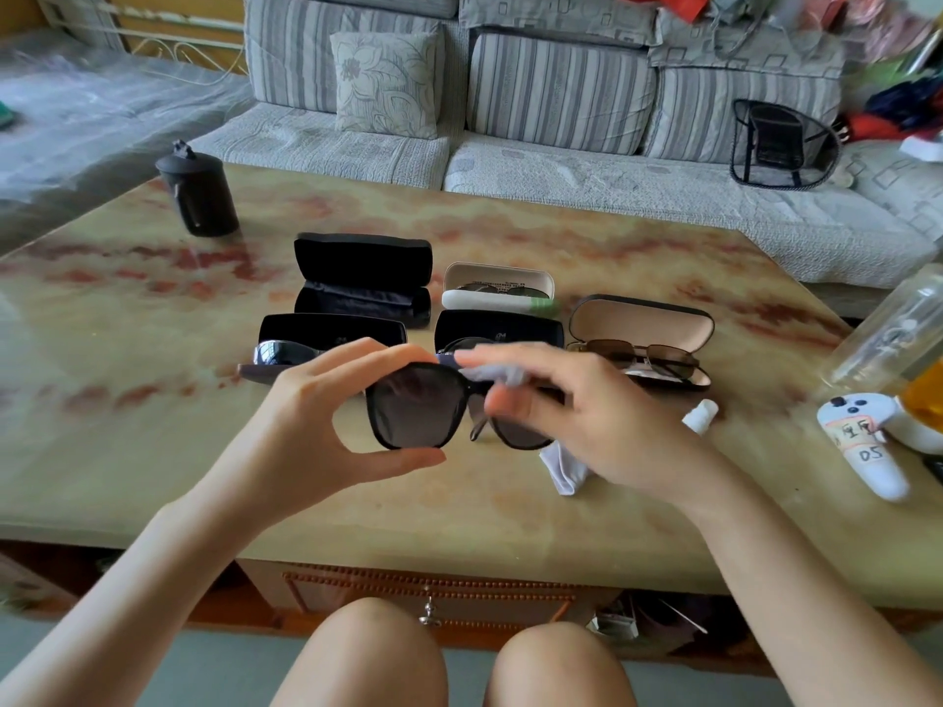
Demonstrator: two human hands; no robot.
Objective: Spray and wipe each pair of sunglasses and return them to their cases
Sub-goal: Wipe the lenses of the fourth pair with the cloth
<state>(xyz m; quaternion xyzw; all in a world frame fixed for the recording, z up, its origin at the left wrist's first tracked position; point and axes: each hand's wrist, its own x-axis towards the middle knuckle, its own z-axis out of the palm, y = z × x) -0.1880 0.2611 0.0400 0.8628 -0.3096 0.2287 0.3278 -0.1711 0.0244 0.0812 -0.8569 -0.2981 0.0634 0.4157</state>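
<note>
Left grip pinches the black sunglasses by one rim above the surface's near edge, right grip pressing the white cloth on the other lens: light circles, frame steady.

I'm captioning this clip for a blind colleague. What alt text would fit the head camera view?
A person's left hand pinches black sunglasses above a marbled table while the right hand holds a white cloth against one lens. Behind lie five open cases, four with sunglasses; the back-left black case looks empty.
</note>
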